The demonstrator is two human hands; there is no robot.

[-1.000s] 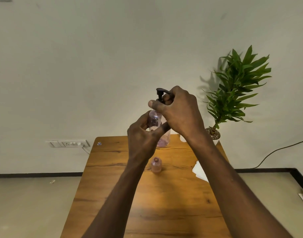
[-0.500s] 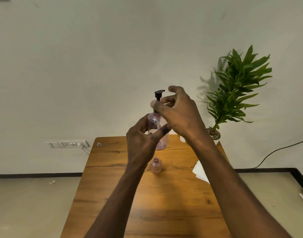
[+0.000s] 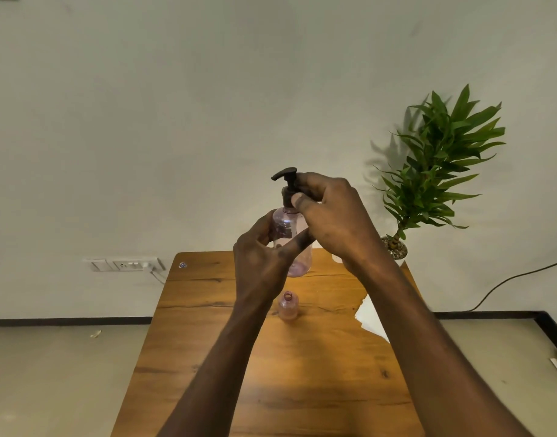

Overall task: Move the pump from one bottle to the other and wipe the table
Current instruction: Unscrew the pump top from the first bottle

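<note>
Pump point(image 3: 289, 187) sits on the neck of the big bottle point(image 3: 292, 241), held up in the air over the far half of the table point(image 3: 270, 373); a second ago its nozzle faced me, now it points left, so I read this as the collar being screwed. Right hand point(image 3: 330, 216) pinches that collar, left hand point(image 3: 264, 257) grips the bottle's body. Small bottle point(image 3: 288, 305) stands open below on the wood, white cloth point(image 3: 370, 316) near the right edge, plant point(image 3: 438, 171) behind; wiping is not yet begun
</note>
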